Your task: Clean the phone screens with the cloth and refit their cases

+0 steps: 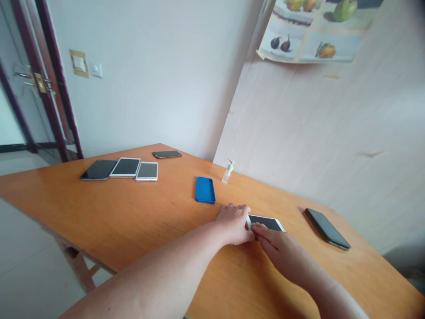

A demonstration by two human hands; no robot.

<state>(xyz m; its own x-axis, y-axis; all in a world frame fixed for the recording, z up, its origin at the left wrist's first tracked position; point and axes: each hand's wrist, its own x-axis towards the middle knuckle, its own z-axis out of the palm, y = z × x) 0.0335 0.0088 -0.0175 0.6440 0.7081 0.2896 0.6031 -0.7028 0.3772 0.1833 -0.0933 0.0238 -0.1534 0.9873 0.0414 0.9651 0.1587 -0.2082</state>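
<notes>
A white-framed tablet (pixel 265 223) with a dark screen lies on the wooden table in front of me. My left hand (pixel 235 223) grips its left end, fingers at the far edge and thumb at the near side. Across the near left part of the screen rests my right hand (pixel 274 241), its fingers pressed together. Something small and whitish shows at the right fingertips; I cannot make out what it is. Just beyond my left hand lies a blue phone case (pixel 205 190), inner side up. A clear pump bottle (pixel 228 172) stands upright beside the case.
On the wooden table (pixel 159 212), a black tablet (pixel 98 169), a white tablet (pixel 125 167) and a smaller white tablet (pixel 147 171) lie side by side at left. A dark phone (pixel 167 154) lies behind them. Another dark device (pixel 327 228) lies at right, near the leaning board (pixel 299 133).
</notes>
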